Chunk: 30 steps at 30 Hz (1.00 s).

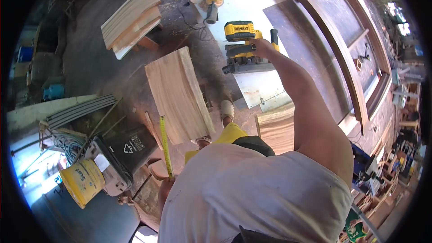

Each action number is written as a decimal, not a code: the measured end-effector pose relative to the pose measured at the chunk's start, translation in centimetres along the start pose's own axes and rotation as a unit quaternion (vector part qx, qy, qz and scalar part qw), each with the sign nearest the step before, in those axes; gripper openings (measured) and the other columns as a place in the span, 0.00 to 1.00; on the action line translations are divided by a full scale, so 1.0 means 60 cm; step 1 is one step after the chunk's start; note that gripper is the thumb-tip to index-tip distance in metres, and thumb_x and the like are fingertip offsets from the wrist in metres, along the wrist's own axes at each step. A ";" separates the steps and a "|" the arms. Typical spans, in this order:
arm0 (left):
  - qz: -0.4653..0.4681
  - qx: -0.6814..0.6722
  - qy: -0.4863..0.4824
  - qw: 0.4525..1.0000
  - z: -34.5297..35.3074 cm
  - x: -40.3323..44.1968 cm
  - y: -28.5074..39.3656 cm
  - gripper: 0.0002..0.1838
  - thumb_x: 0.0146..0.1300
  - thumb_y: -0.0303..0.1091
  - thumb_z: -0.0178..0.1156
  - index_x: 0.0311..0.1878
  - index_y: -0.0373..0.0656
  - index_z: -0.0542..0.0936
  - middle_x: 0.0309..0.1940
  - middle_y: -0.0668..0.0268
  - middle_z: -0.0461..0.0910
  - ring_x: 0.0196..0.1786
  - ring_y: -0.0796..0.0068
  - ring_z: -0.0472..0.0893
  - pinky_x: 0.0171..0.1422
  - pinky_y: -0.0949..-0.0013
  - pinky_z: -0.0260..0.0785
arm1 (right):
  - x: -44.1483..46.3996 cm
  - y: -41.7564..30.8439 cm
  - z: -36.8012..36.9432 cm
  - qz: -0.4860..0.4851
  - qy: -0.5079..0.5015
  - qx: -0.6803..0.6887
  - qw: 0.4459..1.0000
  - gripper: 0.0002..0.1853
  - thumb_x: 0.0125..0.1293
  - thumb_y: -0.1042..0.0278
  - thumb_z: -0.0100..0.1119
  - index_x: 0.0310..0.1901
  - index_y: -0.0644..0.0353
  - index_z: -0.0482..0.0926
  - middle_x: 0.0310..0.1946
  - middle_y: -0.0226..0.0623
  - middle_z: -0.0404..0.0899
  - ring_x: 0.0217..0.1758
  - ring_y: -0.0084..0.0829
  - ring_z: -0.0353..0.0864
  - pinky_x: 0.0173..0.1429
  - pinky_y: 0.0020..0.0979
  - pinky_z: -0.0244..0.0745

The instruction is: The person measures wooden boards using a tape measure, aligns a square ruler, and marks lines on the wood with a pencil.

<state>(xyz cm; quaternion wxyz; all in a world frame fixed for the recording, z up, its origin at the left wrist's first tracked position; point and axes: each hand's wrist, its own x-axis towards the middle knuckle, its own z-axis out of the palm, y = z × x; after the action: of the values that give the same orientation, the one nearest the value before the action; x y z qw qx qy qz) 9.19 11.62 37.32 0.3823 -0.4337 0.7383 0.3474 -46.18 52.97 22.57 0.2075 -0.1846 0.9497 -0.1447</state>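
Observation:
My right hand [263,47] reaches out to the right and is closed round the handle of a yellow-and-black DeWalt cordless saw [245,53]. The saw rests on a white board-topped table [247,85]. At my left side, my left hand [165,191] is low and partly hidden by my shirt. A yellow tape measure [165,146] sticks out from it, its blade extended towards a wide wooden slab [177,94]. The tape's case is hidden.
A yellow-and-black sander [214,3] lies farther along the table. More slabs [132,20] are stacked at upper left, and another slab [276,130] is near my right side. A wooden frame [335,49] stands right. A yellow bucket [83,182] and black bin [128,148] are left.

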 end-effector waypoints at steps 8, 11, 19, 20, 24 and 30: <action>0.049 0.027 -0.024 0.998 -0.016 0.051 0.095 0.11 0.64 0.32 0.51 0.32 0.37 0.79 0.23 0.65 0.78 0.28 0.75 0.77 0.32 0.68 0.66 | -0.146 0.046 0.060 0.053 0.007 0.025 0.998 0.22 0.49 0.71 0.63 0.50 0.50 0.77 0.37 0.45 0.82 0.44 0.45 0.82 0.49 0.41 0.75; 0.064 0.041 -0.036 0.996 -0.023 0.060 0.102 0.11 0.64 0.32 0.50 0.32 0.37 0.79 0.23 0.65 0.77 0.28 0.76 0.76 0.31 0.68 0.66 | -0.185 0.045 0.078 0.068 0.044 0.046 0.996 0.20 0.50 0.71 0.63 0.48 0.52 0.77 0.36 0.46 0.82 0.45 0.46 0.81 0.49 0.43 0.75; 0.207 0.052 -0.125 0.969 -0.049 0.168 0.167 0.12 0.67 0.33 0.50 0.32 0.36 0.78 0.22 0.66 0.76 0.25 0.77 0.75 0.31 0.70 0.67 | -0.305 -0.104 0.074 -0.025 0.316 0.177 0.932 0.23 0.54 0.60 0.67 0.51 0.57 0.75 0.46 0.43 0.77 0.51 0.44 0.77 0.55 0.41 0.72; 0.233 0.073 -0.138 0.960 -0.042 0.161 0.186 0.12 0.67 0.33 0.50 0.32 0.36 0.78 0.22 0.66 0.76 0.25 0.77 0.75 0.31 0.70 0.67 | -0.328 -0.127 0.085 -0.014 0.233 0.258 0.937 0.23 0.54 0.58 0.67 0.51 0.57 0.76 0.48 0.42 0.77 0.52 0.41 0.77 0.55 0.39 0.73; 0.409 0.210 -0.180 0.870 0.011 0.124 0.272 0.13 0.69 0.33 0.49 0.34 0.36 0.78 0.27 0.61 0.81 0.30 0.74 0.80 0.37 0.70 0.73 | -0.493 -0.258 0.191 -0.096 0.146 0.434 0.884 0.24 0.62 0.50 0.60 0.51 0.63 0.76 0.44 0.44 0.79 0.50 0.35 0.78 0.53 0.38 0.73; 0.510 0.343 -0.379 0.692 0.193 0.032 0.303 0.13 0.68 0.34 0.51 0.33 0.36 0.80 0.29 0.61 0.81 0.34 0.73 0.80 0.40 0.69 0.72 | -0.752 -0.451 0.282 0.149 0.290 0.575 0.750 0.21 0.70 0.49 0.50 0.49 0.60 0.79 0.45 0.40 0.80 0.50 0.31 0.77 0.57 0.35 0.70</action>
<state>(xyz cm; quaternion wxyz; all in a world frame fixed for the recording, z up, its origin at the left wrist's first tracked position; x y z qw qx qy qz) -4.87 27.66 33.56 0.5156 0.3392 0.7064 0.3465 7.42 44.09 32.69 0.0078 0.1641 0.7167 -0.6777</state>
